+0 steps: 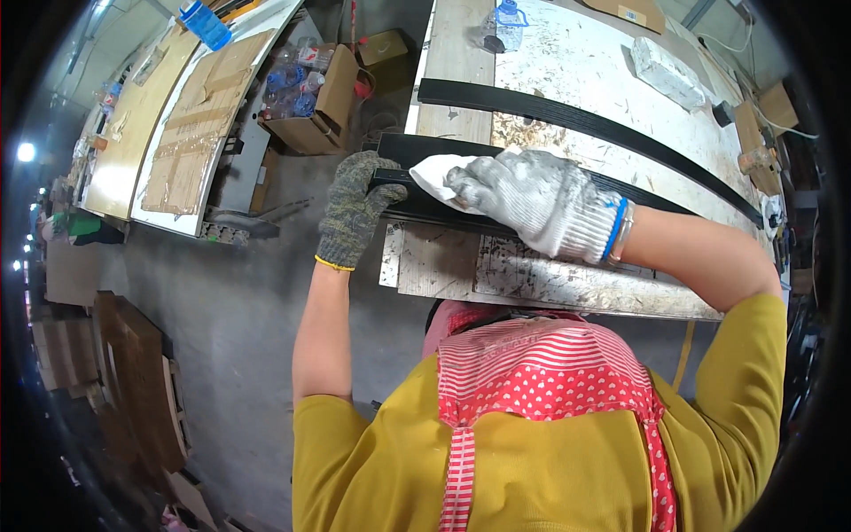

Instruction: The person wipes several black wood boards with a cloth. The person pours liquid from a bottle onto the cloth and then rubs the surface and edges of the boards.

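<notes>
My left hand [355,208], in a dark grey-green knit glove with a yellow cuff, is closed round the left end of a long black strip [403,151] at the table's near side. My right hand [532,195] wears a white knit glove with a blue cuff. Its fingers press a white cloth [434,177] against the black strip, just right of my left hand. Farther back, a second long black strip [567,115] lies on the worn white table [443,262]. My right glove and forearm hide part of the nearer strip.
A clear bottle with a blue cap [509,28] stands at the table's far edge, and a plastic-wrapped block [667,73] lies farther right. On the left, a cardboard box [328,102] holds several empty bottles. Another table [160,120] carries flat cardboard and a blue bottle [206,25].
</notes>
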